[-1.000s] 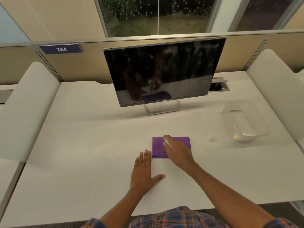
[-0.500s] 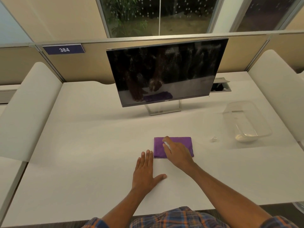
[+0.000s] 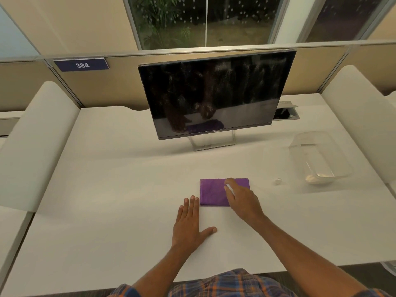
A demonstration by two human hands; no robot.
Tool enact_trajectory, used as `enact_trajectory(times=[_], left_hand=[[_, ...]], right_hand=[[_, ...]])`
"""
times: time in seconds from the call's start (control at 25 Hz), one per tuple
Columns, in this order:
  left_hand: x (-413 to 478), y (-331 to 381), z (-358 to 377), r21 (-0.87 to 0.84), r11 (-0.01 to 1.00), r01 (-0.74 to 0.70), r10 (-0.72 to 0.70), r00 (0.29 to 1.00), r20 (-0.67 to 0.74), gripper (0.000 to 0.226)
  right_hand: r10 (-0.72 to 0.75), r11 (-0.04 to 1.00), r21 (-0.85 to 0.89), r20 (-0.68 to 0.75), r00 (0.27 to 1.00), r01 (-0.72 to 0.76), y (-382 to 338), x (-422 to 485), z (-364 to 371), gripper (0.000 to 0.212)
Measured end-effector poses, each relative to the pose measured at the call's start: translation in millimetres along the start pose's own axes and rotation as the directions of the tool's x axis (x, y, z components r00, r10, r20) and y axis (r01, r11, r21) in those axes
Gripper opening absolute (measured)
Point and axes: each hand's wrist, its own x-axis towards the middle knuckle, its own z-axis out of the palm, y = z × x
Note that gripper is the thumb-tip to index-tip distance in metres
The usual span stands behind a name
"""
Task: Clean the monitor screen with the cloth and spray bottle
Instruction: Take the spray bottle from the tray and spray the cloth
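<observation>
The white desk (image 3: 107, 189) spreads out in front of me, with padded white dividers at both sides and a tan partition along the back; a small blue sign (image 3: 81, 64) reading 384 sits on that partition, left of centre. The monitor (image 3: 216, 93) stands on its stand at the back middle of the desk, its dark screen tilted toward me and streaked with pale smudges and specks; the glass reflects my arms and the cloth. To the right of the monitor, near the desk's right side, lies a clear plastic container (image 3: 319, 159), and just left of its near end sits a tiny clear object (image 3: 278, 180) that I cannot identify. The purple cloth (image 3: 212, 192) lies folded flat on the desk in front of the monitor, well apart from it. My left hand (image 3: 189, 226) rests palm down on the bare desk, fingers straight and close together, thumb spread to the right; its fingertips stop just beside the cloth's near left corner. My right hand (image 3: 242, 200) lies over the right part of the cloth, fingers bent loosely and curled down onto the fabric; something small and white shows by the forefinger, and whether those fingers grip anything I cannot tell.
</observation>
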Motion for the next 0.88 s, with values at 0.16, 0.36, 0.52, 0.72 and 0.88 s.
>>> enact_trajectory(times=[0.16,0.36,0.52,0.72,0.88], left_hand=[[-0.2,0.3,-0.5,0.008,1.000,-0.006,0.006,1.000,-0.002,0.122],[-0.3,0.4,0.1,0.008,1.000,-0.004,0.004,1.000,-0.006,0.122],[0.2,-0.5,1.1,0.016,1.000,-0.004,0.004,1.000,-0.001,0.122],[0.3,-1.1,2.1,0.014,1.000,-0.003,0.003,1.000,0.005,0.122],[0.4,-1.1,2.6,0.011,1.000,-0.004,0.004,1.000,0.001,0.121]], right_hand=[[-0.042,0.999,0.025,0.039,0.998,0.041,12.7,-2.8,-9.0,0.051],[-0.078,0.992,0.103,0.130,0.988,0.065,26.6,-8.5,-17.1,0.061],[-0.056,0.997,0.050,0.061,0.997,0.053,29.9,-8.2,-17.7,0.056],[0.033,0.998,0.050,-0.036,0.999,-0.031,35.5,-7.0,-16.3,0.052],[0.036,0.988,0.147,0.019,0.999,-0.038,34.7,-5.9,-22.2,0.065]])
